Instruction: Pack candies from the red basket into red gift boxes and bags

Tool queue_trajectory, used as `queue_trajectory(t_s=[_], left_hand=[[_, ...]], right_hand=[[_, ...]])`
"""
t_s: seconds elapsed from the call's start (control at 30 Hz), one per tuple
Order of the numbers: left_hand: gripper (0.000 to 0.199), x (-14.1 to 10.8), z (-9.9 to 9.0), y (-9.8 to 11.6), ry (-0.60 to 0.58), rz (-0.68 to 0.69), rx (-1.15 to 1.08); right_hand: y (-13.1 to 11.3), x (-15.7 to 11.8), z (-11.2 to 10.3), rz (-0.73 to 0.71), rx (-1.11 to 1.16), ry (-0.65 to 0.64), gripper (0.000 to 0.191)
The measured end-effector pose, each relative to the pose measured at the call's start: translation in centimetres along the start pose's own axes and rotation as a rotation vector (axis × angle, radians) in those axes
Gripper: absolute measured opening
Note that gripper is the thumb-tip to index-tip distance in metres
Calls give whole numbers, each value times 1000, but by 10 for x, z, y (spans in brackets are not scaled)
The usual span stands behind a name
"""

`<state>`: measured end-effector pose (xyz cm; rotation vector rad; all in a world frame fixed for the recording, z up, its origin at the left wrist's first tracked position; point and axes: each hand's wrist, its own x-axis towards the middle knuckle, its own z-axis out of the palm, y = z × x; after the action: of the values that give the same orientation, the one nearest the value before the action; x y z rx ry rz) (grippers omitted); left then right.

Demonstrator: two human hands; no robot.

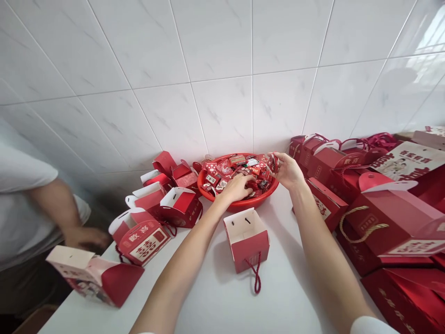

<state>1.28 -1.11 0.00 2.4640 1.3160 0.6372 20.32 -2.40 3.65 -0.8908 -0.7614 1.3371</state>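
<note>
A red plastic bowl (pixel 239 204) heaped with wrapped candies (pixel 222 172) stands against the tiled wall. My left hand (pixel 237 186) reaches into it from the front, fingers apart and slightly bent over the candies, with nothing seen gripped. At the bowl's right rim, my right hand (pixel 290 170) pinches a wrapped candy (pixel 273 162) in a red wrapper. Between my forearms, in front of the bowl, an open red gift box (pixel 248 248) stands upright on the white table. Its dark red cord handle (pixel 257 278) hangs down the front, and its pale inside shows.
Several open red boxes (pixel 146 236) stand along the left. More red boxes (pixel 392 222), many with closed tops and cord handles, crowd the right side. A person (pixel 38 195) stands at the left edge, one blurred hand (pixel 86 237) near the boxes. White tiles (pixel 222 111) rise behind the table.
</note>
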Motion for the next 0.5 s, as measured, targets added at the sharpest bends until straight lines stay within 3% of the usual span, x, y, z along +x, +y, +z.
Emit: queue_trajectory(t_s=[0.1, 0.3, 0.4, 0.5], left_hand=[[18, -3, -5, 3, 55, -86, -62], [13, -9, -12, -1, 424, -278, -361], [26, -9, -11, -6, 446, -341, -469], [34, -9, -9, -6, 373, -355, -504]], right_hand=[[-2, -4, 3, -7, -9, -8, 14], [-3, -6, 6, 14, -13, -11, 12], [0, -4, 5, 2, -57, -51, 14], [4, -2, 3, -27, -96, -60, 17]])
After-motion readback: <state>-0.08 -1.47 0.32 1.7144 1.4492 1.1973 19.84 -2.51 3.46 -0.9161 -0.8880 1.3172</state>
